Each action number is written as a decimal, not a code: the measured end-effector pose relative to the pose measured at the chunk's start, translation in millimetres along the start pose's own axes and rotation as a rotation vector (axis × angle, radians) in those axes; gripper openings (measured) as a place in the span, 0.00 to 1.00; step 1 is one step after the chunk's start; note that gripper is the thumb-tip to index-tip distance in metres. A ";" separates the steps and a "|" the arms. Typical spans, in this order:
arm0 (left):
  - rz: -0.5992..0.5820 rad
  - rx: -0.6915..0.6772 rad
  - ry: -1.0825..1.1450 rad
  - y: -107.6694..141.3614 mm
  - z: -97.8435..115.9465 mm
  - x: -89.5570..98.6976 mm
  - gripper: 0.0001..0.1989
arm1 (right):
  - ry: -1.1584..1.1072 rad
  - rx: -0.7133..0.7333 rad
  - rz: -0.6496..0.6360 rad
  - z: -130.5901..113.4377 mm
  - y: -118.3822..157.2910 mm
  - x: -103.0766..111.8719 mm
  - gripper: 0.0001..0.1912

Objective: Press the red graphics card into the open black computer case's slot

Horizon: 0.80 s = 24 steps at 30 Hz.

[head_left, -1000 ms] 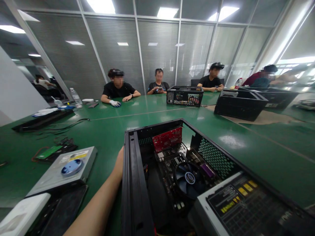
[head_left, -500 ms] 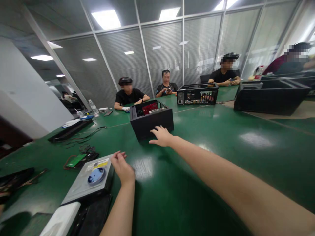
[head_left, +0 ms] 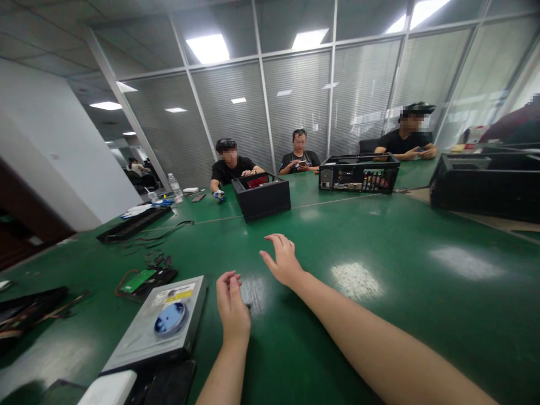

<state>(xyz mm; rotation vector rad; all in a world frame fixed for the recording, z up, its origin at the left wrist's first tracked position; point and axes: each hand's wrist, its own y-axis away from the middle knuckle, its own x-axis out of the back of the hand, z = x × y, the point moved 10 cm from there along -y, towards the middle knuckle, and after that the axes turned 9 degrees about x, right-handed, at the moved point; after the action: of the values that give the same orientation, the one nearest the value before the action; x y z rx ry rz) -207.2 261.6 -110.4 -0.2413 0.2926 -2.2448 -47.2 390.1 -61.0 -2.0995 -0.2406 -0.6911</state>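
Over the green table [head_left: 320, 236], my right hand [head_left: 282, 260] is open, fingers spread, touching nothing. Beyond it stands a black computer case [head_left: 265, 201] with a red board showing inside its open top, apart from my hand. My left hand [head_left: 233, 304] is raised with its fingers loosely bent and the thumb near them; no object shows in it. Just left of that hand lies a silver optical drive [head_left: 143, 326] with a round blue-reflecting disc [head_left: 170, 319] on top.
Another open case [head_left: 358, 175] stands at the back, a larger one [head_left: 485, 185] at the right. Cables and a green circuit board [head_left: 139, 280] lie left, near a black panel [head_left: 135, 224]. A bottle [head_left: 175, 188] stands behind. Several people sit across the table.
The black case is farther away, nearer the person opposite. My right hand has come away from it and drawn back. The view has shifted, and my left hand appears farther right of the drive.
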 end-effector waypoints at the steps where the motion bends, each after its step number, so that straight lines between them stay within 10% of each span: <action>1: -0.006 -0.001 -0.007 -1.9 -2.0 -0.3 0.16 | -0.052 -0.036 0.036 1.8 -1.8 5.0 0.20; 8: -0.014 0.028 -0.076 -10.9 -10.1 0.3 0.18 | -0.363 -0.217 -0.092 -2.2 17.2 49.5 0.17; 14: -0.066 0.019 -0.112 -9.6 -5.1 -6.8 0.18 | -0.606 -0.673 -0.351 39.4 132.4 104.0 0.22; 17: -0.078 -0.010 -0.163 -9.0 -2.2 -10.0 0.18 | -0.680 -0.894 -0.192 83.0 180.8 130.5 0.26; 24: -0.161 -0.064 -0.221 1.8 8.4 -18.5 0.16 | -0.455 -0.425 0.080 88.2 164.0 174.1 0.21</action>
<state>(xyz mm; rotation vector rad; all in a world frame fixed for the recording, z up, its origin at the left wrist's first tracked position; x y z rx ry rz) -191.9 273.7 -104.2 -0.5606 0.2331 -2.3427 198.1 350.2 -117.9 -2.6465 -0.2741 -0.2154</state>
